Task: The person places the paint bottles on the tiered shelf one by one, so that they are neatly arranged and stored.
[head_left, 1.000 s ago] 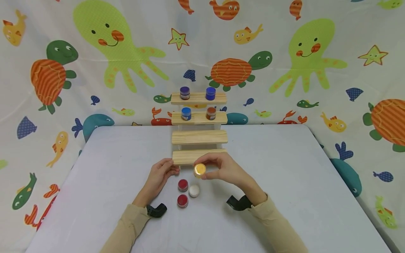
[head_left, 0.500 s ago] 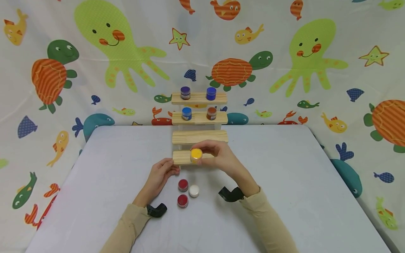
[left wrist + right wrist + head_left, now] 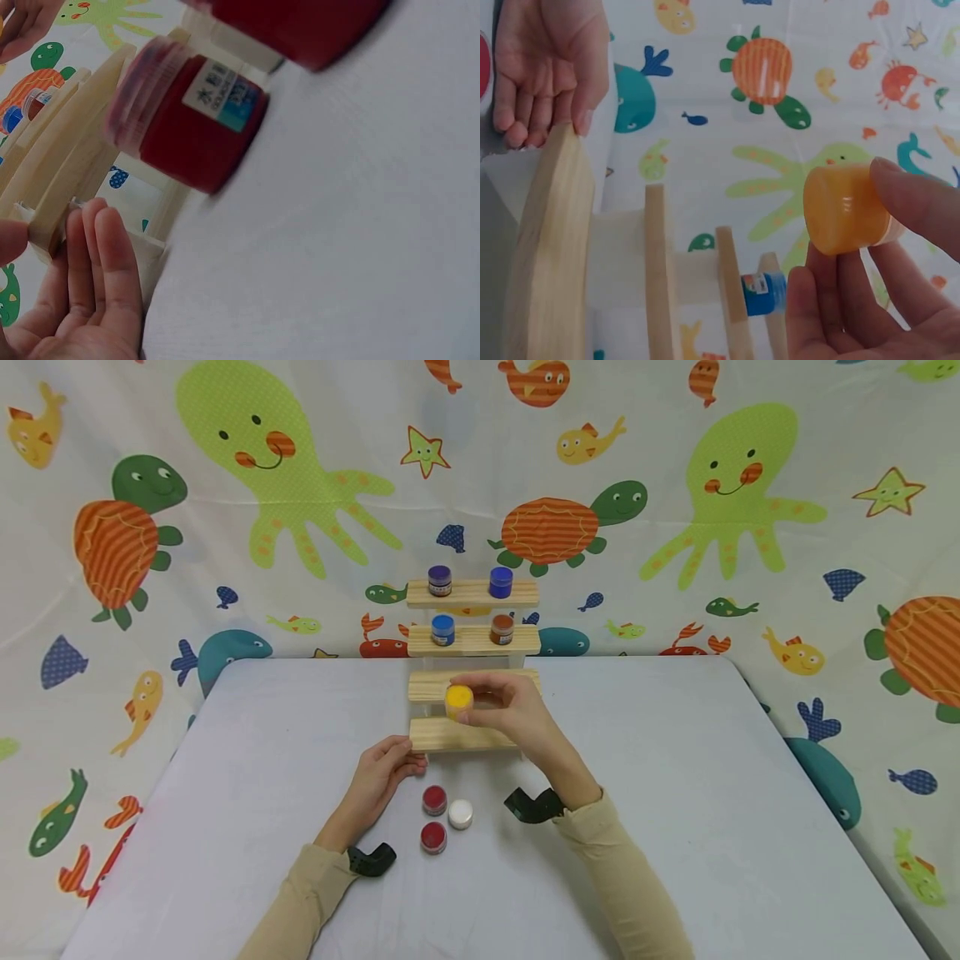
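My right hand (image 3: 517, 714) pinches a yellow paint jar (image 3: 459, 700) between thumb and fingers, in front of the third wooden step. The right wrist view shows the jar (image 3: 844, 210) tilted and clear of the rack. With thumb and fingers, my left hand (image 3: 381, 777) grips the left end of the lowest step of the tiered wooden rack (image 3: 450, 737). In the left wrist view the fingers (image 3: 116, 240) lie under that step's end. Two red paint jars (image 3: 433, 837) and a white-topped jar (image 3: 461, 814) stand on the table in front of the rack.
On the top step stand a purple jar (image 3: 439, 581) and a dark blue jar (image 3: 500, 582). The step below bears a blue jar (image 3: 442, 630) and a brown jar (image 3: 502, 629). A patterned cloth (image 3: 337, 610) hangs behind the white table (image 3: 660, 760).
My right hand has lifted the yellow paint jar up and forward, from in front of the lowest step to the third step's height. The left hand stays on the rack.
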Motion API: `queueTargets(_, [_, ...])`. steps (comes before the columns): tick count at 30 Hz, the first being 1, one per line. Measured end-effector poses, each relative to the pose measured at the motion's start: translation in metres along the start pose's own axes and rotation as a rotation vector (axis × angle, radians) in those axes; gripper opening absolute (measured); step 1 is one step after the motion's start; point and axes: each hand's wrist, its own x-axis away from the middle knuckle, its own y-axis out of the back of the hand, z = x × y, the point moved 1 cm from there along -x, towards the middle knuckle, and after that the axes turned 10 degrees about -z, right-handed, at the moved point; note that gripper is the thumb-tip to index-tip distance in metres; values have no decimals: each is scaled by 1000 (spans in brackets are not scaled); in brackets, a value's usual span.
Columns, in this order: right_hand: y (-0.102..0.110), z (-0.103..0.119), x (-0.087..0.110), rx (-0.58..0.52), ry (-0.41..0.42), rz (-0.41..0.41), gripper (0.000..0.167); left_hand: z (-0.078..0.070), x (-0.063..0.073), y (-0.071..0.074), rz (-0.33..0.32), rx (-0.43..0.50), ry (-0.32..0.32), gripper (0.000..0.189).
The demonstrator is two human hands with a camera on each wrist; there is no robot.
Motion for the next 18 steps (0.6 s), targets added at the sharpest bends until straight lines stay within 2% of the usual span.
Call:
queueTargets(12, [-7, 3, -21, 4, 6, -87, 37, -1, 1, 0, 2, -3, 3, 31])
queueTargets(18, [-11, 0, -35, 0, -34, -128, 37, -1, 0, 0, 2, -4, -4, 31])
